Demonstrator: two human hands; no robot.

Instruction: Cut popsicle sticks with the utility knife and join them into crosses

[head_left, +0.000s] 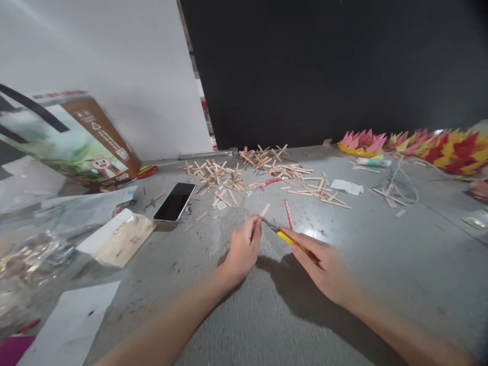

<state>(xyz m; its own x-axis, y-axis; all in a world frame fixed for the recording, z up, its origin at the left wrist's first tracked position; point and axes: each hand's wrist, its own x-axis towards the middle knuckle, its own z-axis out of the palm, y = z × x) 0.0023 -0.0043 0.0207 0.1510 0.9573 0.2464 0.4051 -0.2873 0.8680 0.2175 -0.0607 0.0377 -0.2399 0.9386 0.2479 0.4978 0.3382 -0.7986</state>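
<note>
1. 1 wooden stick [266, 209] is pinched in the left hand [244, 249], thumb and fingers closed together, at the centre of the frame.
2. 1 yellow cutter [297, 246] is gripped by the curled right hand [330, 267], right of centre; its blade is pointed at the stick, though contact cannot be told.
3. Many pale sticks [219, 175] are scattered across the upper middle.
4. 1 phone [175, 202] is laid left of centre.

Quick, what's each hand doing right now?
Left hand: closed, holding a small wooden stick between the fingers.
Right hand: closed around a yellow-handled cutter, blade pointing toward the stick.
</note>
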